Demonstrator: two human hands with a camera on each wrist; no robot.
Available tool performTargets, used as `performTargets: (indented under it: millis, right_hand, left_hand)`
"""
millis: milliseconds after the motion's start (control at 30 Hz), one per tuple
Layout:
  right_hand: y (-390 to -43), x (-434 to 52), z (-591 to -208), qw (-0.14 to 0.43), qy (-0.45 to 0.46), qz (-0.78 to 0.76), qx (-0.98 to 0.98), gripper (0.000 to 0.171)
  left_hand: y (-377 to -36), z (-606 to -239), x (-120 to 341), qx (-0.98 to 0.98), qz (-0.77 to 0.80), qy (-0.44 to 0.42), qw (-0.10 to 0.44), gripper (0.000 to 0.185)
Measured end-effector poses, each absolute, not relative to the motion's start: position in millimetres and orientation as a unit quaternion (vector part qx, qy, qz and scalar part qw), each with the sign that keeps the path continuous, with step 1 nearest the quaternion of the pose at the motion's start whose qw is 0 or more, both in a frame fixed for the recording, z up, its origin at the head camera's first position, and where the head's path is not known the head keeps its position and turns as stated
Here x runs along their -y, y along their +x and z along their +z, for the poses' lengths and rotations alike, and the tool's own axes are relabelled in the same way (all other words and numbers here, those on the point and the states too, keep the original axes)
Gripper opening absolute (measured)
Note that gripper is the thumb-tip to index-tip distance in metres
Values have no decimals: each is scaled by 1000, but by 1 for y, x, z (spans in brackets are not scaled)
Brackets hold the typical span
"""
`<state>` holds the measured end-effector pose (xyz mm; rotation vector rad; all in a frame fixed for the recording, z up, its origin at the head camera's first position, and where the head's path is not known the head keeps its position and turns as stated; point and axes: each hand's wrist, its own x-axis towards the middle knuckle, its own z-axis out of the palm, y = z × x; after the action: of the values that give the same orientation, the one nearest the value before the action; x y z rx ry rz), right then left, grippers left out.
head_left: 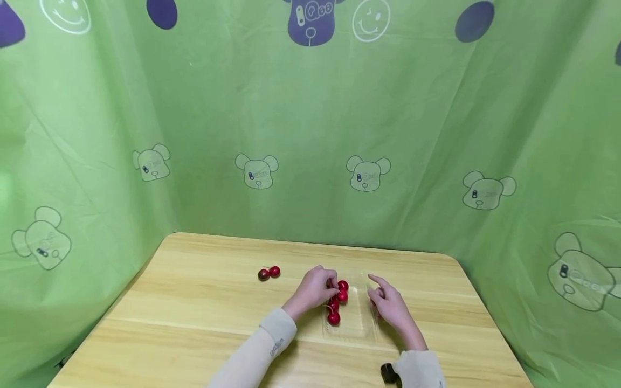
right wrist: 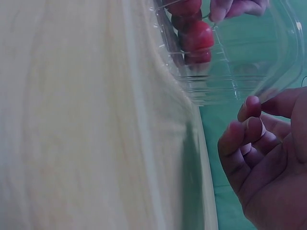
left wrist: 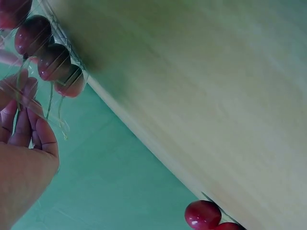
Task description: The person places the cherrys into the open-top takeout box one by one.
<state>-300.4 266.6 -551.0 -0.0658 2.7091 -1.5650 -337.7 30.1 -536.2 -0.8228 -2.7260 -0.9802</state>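
Observation:
A clear plastic box (head_left: 359,318) lies on the wooden table with several red cherries (head_left: 333,318) lined along its left side. My left hand (head_left: 317,286) reaches over that side and pinches a cherry stem (left wrist: 19,88) between thumb and fingertips. Through the clear wall, the left wrist view shows cherries (left wrist: 53,61) with thin stems beside those fingers. At the box's opposite side is my right hand (head_left: 390,308), index finger stretched forward in the head view. Its thumb and fingertips (right wrist: 249,109) grip the rim at the box's corner, while the other fingers curl below.
Two joined cherries (head_left: 269,273) lie on the table (head_left: 208,302) left of the box. A small black object (head_left: 389,373) shows at the right sleeve. Green printed curtain (head_left: 310,210) encloses the table's back and sides.

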Motion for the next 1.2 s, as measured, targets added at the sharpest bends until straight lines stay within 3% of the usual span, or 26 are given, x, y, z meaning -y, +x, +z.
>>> performTargets:
  millis: [833, 1200]
  right_hand:
    - [-296, -269, -555, -3, -21, -497, -868, 51]
    - [-300, -269, -550, 7, -16, -495, -869, 52]
  left_hand:
    - [-333, -534, -24, 906, -326, -251, 95, 11]
    - [-355, -515, 34, 899, -373, -201, 111, 8]
